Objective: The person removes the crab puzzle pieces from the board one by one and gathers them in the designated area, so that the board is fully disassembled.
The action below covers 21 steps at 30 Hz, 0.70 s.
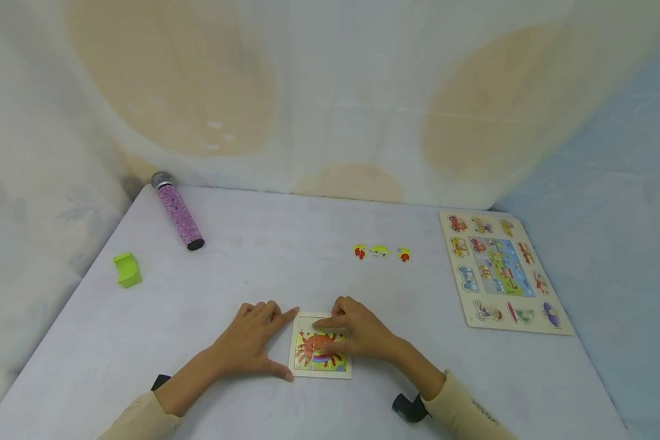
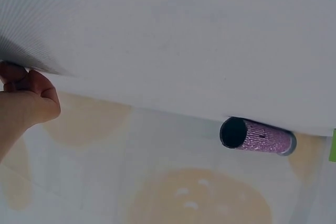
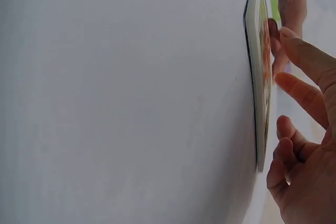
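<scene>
A small square jigsaw puzzle (image 1: 320, 362) lies on the white table, with a red-orange many-legged creature pictured on it. Along its far side, a pale strip of the tray shows. My left hand (image 1: 251, 342) rests at its left side, thumb and index finger spread towards the two left corners. Over the puzzle's right half is my right hand (image 1: 363, 331), two digits stretched onto the picture. In the right wrist view this hand (image 3: 310, 129) has its other fingers loosely bent, with no piece visible between them. Three loose puzzle pieces (image 1: 380, 251) lie in a row farther back.
A pink glittery microphone (image 1: 179, 214) lies at the back left, beside a lime-green block (image 1: 128, 270). A large wooden puzzle board (image 1: 462, 313) with vehicle pictures occupies the right side. Curtains (image 1: 352, 122) hang behind the table.
</scene>
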### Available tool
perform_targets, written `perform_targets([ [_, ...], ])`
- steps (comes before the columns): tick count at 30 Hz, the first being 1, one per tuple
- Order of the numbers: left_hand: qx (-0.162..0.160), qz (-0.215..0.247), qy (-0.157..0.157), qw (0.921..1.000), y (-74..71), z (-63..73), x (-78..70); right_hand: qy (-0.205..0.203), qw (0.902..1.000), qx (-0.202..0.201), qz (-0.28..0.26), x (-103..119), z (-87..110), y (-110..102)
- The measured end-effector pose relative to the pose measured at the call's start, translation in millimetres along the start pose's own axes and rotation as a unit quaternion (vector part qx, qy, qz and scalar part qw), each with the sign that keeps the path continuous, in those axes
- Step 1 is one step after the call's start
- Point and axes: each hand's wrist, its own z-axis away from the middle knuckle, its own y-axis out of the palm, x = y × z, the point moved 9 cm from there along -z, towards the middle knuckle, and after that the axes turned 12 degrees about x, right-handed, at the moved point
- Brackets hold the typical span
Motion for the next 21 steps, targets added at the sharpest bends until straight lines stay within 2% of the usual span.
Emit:
perform_targets([
  [5,-0.001,-0.001,0.002,1.0000,-0.3,0.4,0.0,-0.032,0.9984,-0.007,0.046,16,-5.2,2],
  [8,0.001,0.000,0.002,1.0000,-0.3,-0.1,0.2,-0.043,0.9979,-0.011,0.046,21,-8.6,2],
  [21,0.003,0.011,0.004,0.9999,-1.3,0.5,-0.1,-0.070,0.9967,0.023,0.033,25,-19.8,8],
])
